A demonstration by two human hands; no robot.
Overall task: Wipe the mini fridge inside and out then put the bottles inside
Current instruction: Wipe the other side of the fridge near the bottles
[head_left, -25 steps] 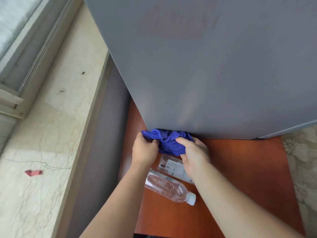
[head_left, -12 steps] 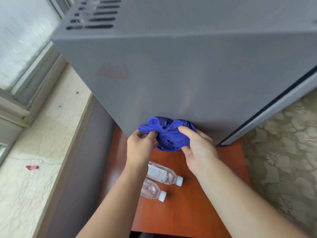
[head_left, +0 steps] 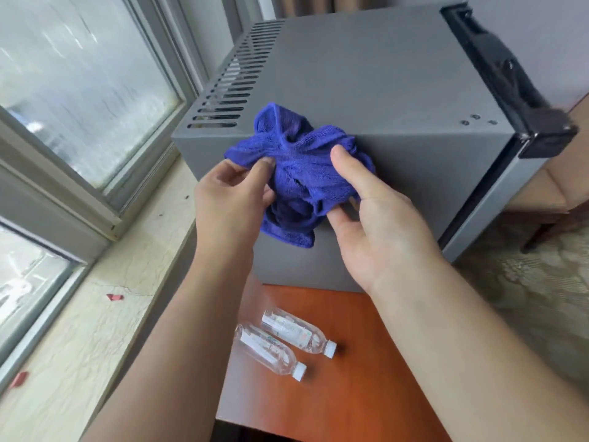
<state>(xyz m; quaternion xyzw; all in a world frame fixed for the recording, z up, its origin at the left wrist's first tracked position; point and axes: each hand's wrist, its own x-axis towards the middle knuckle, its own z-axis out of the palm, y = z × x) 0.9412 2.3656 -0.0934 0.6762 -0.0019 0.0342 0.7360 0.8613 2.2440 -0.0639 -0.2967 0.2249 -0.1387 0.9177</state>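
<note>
A person holds a bunched-up blue cloth (head_left: 299,173) with both hands against a grey mini fridge (head_left: 414,84). The cloth sits at the near top edge of the fridge, partly on the top and partly hanging down the side that faces the person.

The left hand (head_left: 229,202) pinches the left part of the cloth between its thumb and fingers. The right hand (head_left: 376,224) grips the right part, with the thumb on top and the fingers curled under the cloth. The two hands are close together, with only cloth between them.

The fridge stands on a red-brown wooden table (head_left: 366,393). It has rows of air slots (head_left: 229,90) along its left top edge and a black strip (head_left: 510,74) along its right top edge.

Two clear plastic bottles (head_left: 271,352) with white caps lie on their sides on the table, outside the fridge and just in front of it. They lie side by side with their caps pointing to the right.

A pale stone window sill (head_left: 95,330) runs along the left, under a window (head_left: 79,74). Small red bits (head_left: 114,297) lie on the sill. Patterned carpet (head_left: 526,298) shows on the right.
</note>
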